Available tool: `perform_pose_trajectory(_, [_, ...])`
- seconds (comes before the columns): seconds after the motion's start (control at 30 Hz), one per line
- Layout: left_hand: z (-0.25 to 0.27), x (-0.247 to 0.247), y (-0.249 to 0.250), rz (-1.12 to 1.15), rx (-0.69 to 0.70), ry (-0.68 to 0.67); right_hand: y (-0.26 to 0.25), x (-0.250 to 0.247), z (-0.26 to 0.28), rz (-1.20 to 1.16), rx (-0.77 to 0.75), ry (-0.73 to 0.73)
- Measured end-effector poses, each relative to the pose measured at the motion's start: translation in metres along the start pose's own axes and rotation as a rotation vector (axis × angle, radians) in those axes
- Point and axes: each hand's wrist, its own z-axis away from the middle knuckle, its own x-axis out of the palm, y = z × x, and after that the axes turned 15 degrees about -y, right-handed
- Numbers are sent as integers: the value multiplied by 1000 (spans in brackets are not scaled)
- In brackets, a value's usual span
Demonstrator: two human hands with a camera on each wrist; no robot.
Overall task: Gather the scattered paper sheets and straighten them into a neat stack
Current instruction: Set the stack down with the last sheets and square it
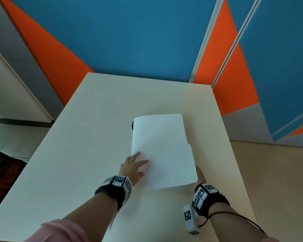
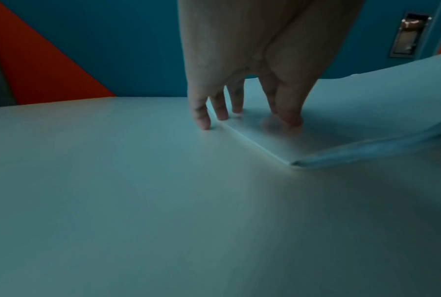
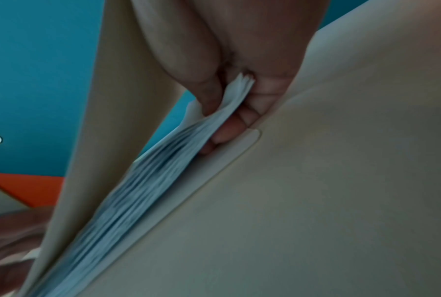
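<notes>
Your left hand is lying flat with straight, spread fingers, fingertips pressing down. Your left forearm is reaching forward from the lower left, with a pink sleeve at the elbow. Your right hand is mostly hidden in the head view; the wrist view is showing its thumb and curled fingers pinching the paper sheets at one corner. Both wrists are wearing black marker bands.

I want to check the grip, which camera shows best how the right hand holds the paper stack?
The right wrist view: the right hand pinches the paper stack at its edge. The head view hides that hand behind the stack; the left wrist view shows only the left hand.
</notes>
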Motion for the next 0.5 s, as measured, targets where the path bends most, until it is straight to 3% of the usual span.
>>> perform_pose_trajectory(0.17, [4, 3, 8, -108, -81, -24, -10, -11, 20, -9, -84, -121])
perform_pose_trajectory(0.23, [5, 5, 10, -96, -112, 6, -11, -20, 19, -54, -66, -81])
perform_pose_trajectory(0.3, [7, 7, 13, -76, -136, 25, -5, -25, 13, -81, -43, 92])
perform_pose_trajectory(0.4, [9, 10, 15, -14, -152, 77, 4, -10, 21, 442, -103, 309])
perform_pose_trajectory(0.5, [10, 14, 15, 65, -189, 136, 15, 15, 32, 801, -85, 265])
